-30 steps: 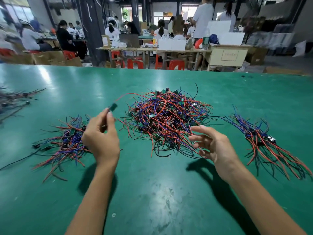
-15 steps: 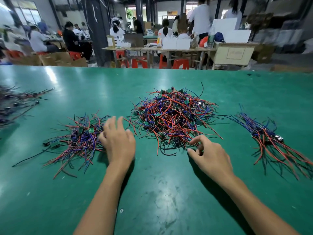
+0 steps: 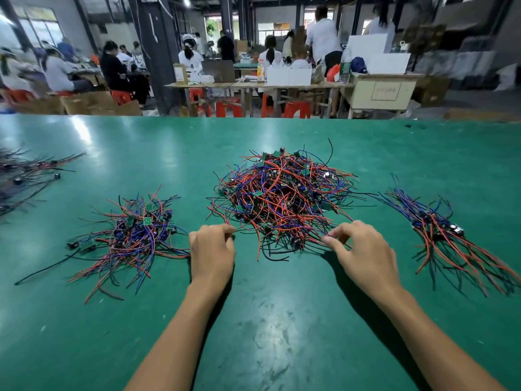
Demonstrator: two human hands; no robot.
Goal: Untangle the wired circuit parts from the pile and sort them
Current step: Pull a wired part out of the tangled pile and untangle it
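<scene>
The left hand [image 3: 212, 251] rests at the near-left edge of the central pile [image 3: 282, 198] of tangled red, blue and black wired circuit parts, its fingers curled and pinching a thin wire end. The right hand [image 3: 363, 252] sits at the near-right edge of the same pile, thumb and fingers closed on wire ends there. A sorted bundle [image 3: 132, 235] lies just left of the left hand. A second sorted bundle [image 3: 445, 235] lies to the right of the right hand, apart from it. All rest on the green table [image 3: 267, 320].
</scene>
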